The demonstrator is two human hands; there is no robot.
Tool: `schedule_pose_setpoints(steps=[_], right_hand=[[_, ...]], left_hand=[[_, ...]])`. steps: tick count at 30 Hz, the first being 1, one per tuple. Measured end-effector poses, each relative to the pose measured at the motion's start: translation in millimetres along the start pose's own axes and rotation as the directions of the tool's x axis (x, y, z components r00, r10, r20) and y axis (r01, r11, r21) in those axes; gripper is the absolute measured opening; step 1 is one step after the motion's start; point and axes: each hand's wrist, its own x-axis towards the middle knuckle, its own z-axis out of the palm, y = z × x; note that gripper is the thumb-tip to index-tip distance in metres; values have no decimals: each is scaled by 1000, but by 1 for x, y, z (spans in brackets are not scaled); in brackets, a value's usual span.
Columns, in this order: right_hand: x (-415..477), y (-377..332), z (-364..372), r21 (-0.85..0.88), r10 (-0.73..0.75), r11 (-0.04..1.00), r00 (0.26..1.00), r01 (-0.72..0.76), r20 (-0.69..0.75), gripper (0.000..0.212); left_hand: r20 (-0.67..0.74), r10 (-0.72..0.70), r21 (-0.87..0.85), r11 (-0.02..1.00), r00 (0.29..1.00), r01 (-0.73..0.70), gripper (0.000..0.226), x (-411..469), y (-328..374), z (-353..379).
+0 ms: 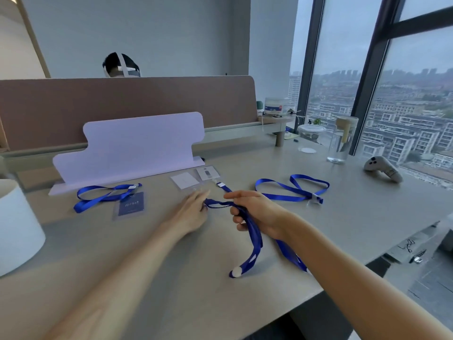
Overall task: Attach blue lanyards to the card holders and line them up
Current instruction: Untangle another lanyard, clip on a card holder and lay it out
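Both hands over the middle of the grey desk (pixel 152 278), busy with one blue lanyard (pixel 252 231). Right hand (pixel 255 212) closed around the strap's doubled part, forefinger stretched toward the far edge; the two loose ends trailing from the fist toward the near edge, one ending in a white tab. Left hand (pixel 193 212) flat-fingered and loosely curled, pinching the strap's other bend against the desk, fingertips touching a clear card holder (pixel 186 181). White clip (pixel 220 184) of this lanyard lying just beyond the hands, beside a second card holder (pixel 207 173) near the foot of the lilac stand (pixel 132 148).

Toward the left edge, a finished set: dark-blue card in its holder (pixel 131 204) with a looped lanyard (pixel 103 196) attached. Toward the right edge, a spare lanyard (pixel 291 188) lying in a figure-eight, apart from any holder. Farther right, a glass bottle (pixel 342 141) and a grey controller (pixel 383 168) near the window side.
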Motion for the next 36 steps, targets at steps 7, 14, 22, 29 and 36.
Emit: schedule_pose_setpoints(steps=[7, 14, 22, 29, 36], right_hand=[[-22, 8, -7, -115, 101, 988, 994, -106, -50, 17], [-77, 14, -28, -271, 41, 959, 988, -82, -152, 20], [-114, 17, -47, -577, -38, 806, 960, -134, -276, 28], [-119, 10, -51, -901, -208, 428, 964, -63, -166, 22], [-110, 22, -48, -886, -197, 463, 977, 24, -76, 12]], left_hand=[[158, -99, 191, 979, 982, 68, 53, 3, 6, 1], [219, -170, 255, 960, 961, 112, 55, -3, 18, -4], [179, -258, 184, 957, 949, 225, 56, -16, 37, -9], [47, -41, -84, 995, 998, 45, 49, -54, 65, 2], [72, 57, -135, 990, 996, -47, 50, -83, 69, 10]])
